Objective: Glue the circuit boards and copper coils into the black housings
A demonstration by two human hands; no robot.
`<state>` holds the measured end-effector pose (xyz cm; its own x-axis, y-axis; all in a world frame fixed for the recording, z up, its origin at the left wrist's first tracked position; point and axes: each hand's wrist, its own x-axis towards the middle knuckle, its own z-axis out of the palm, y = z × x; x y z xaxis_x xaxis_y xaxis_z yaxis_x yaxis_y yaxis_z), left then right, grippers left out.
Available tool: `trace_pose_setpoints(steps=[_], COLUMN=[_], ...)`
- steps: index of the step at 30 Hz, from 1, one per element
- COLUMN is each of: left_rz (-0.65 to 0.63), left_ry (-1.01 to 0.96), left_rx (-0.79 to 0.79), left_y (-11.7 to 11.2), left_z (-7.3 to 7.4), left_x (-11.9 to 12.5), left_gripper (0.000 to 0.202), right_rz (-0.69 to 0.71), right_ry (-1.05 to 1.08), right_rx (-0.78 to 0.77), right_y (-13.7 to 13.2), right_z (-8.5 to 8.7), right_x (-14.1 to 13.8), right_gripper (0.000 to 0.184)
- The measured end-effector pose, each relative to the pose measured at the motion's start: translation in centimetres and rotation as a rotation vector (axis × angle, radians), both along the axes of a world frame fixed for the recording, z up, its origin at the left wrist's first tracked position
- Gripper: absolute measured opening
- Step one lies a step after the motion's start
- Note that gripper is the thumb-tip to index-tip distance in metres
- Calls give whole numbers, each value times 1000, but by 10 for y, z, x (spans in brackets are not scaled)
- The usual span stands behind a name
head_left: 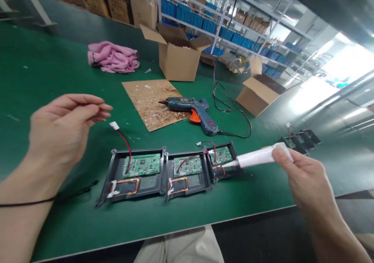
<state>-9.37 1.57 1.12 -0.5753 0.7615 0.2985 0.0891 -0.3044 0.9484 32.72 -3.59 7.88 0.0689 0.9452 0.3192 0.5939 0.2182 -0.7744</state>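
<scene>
My right hand (304, 169) is closed around the back end of a white glue tube (257, 156). The tube's thin nozzle points left, over the copper coil (219, 170) in the right black housing (236, 171). My left hand (66, 124) hovers over the left side with thumb and fingers pressed together and nothing visible between them. Just right of it stands a white connector (114, 126) on red and black wires from the left housing (101, 191). A middle housing (166, 177) sits between. Each housing contains a green circuit board; white glue shows on the left and middle coils.
A glue gun (187, 104) lies with its nozzle over a stained cardboard sheet (146, 103), its black cord trailing right. Farther back are a pink cloth (113, 57) and open cartons (179, 60), (258, 93). More black housings (300, 140) lie at right.
</scene>
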Motion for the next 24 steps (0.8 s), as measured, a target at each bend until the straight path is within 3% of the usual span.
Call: trace_pose_setpoints(steps=[4,8,11,14,17,20,24], left_rz=[13,16,18,8,-126,-373,-553], left_ry=[-27,-38,-55,47,116,123,136], left_rx=[-8,-18,-13,-17,-98,-160,-173], left_y=[-5,-6,-17,-45,-79,-104,-116], left_z=[3,8,24,47,63,63,54], left_x=[0,-1,7,32,68,109,151], left_gripper=[15,16,18,22,26,32,37], right_rz=[-100,-98,-38,-20,-15,15,192], right_ry=[718,1139,1319,1463,1560,1607,1596], right_rx=[-289,-517,-559,-592,-661,-752,-866], right_y=[0,-10,-21,-30,-35,-38,-51], right_z=[-20,-27,-25,-19,-10,-4,-8], right_x=[8,-3,-23,-48,-75,-102,-142], right_gripper=[23,21,16,19,25,31,28])
